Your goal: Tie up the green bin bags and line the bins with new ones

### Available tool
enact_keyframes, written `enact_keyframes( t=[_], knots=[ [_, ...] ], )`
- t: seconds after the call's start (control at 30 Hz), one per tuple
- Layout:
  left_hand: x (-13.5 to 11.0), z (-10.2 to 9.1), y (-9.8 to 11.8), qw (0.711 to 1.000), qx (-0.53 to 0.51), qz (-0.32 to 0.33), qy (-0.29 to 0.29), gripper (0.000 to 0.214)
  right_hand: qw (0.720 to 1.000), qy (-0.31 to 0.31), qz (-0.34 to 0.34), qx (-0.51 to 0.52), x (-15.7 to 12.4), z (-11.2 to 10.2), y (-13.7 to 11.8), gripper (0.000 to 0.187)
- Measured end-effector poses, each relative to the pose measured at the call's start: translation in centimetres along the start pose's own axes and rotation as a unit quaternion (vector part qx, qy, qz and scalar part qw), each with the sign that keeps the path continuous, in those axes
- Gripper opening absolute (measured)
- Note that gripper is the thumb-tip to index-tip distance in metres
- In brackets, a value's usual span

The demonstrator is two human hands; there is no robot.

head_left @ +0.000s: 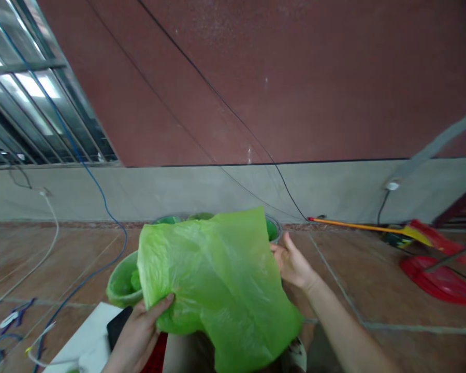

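Observation:
A thin light-green plastic bag is spread out in front of me, hanging over my lap. My left hand pinches its lower left part, thumb on top, creasing the plastic. At the bag's right edge is my right hand, thumb raised apart from the fingers. Those fingertips touch or reach just behind the edge and are partly hidden. Behind the bag stand several bins; a green-lined one shows at the left and another at the right.
Scissors lie on the tiled floor at left, near a blue cable. A dark phone-like object rests by a white surface. At right are a yellow-handled tool and a red plastic object. A wall stands ahead.

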State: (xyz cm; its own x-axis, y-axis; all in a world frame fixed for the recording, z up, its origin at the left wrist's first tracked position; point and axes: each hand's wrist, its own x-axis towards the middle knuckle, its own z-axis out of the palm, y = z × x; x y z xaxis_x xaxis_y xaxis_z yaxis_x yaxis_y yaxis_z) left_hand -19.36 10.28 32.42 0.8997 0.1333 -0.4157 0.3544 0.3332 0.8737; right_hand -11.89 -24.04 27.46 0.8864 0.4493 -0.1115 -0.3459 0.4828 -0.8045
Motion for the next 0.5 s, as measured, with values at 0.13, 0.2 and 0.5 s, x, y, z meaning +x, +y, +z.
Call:
enact_keyframes(
  t=[0.13, 0.2, 0.5],
  knots=[
    [0.5, 0.6, -0.2, 1.0, 0.003, 0.0, -0.021, 0.048, 1.0, 0.019, 0.018, -0.004, -1.1, -1.2, -1.0, 0.079],
    [0.6, 1.1, -0.2, 0.999, 0.0, -0.002, -0.032, 0.05, 0.995, 0.062, 0.044, -0.056, -1.4, -1.3, 0.0, 0.072],
    [-0.2, 1.5, -0.6, 0.998, 0.002, -0.005, -0.065, 0.055, 0.983, 0.054, 0.164, -0.067, 1.7, -0.7, 7.7, 0.048]
  ],
)
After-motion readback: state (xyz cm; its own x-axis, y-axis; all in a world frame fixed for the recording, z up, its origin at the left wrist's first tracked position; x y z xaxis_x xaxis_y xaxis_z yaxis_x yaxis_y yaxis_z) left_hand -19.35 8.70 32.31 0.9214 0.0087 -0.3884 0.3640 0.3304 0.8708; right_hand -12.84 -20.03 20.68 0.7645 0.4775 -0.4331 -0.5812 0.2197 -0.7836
